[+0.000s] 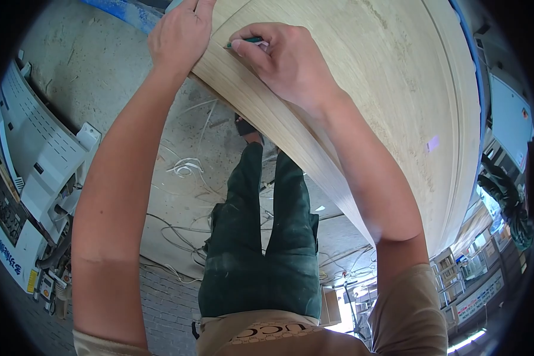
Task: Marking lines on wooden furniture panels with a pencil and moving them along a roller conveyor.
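Green pencil (254, 40) at wooden strip (252, 90) along panel's (385, 77) near edge, pinched by right hand's (293, 62) fingers, likely for fine control; left hand (181, 38) beside it, probably steadying; fingers cropped, can't tell grip.

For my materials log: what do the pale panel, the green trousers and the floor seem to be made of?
Panel: wood or wood veneer, apparently unvarnished; fine grain, little gloss.
Trousers: probably woven cloth, matt; soft folds and pale, dusty-looking patches.
Floor: probably bare concrete; grey, dull and mottled.
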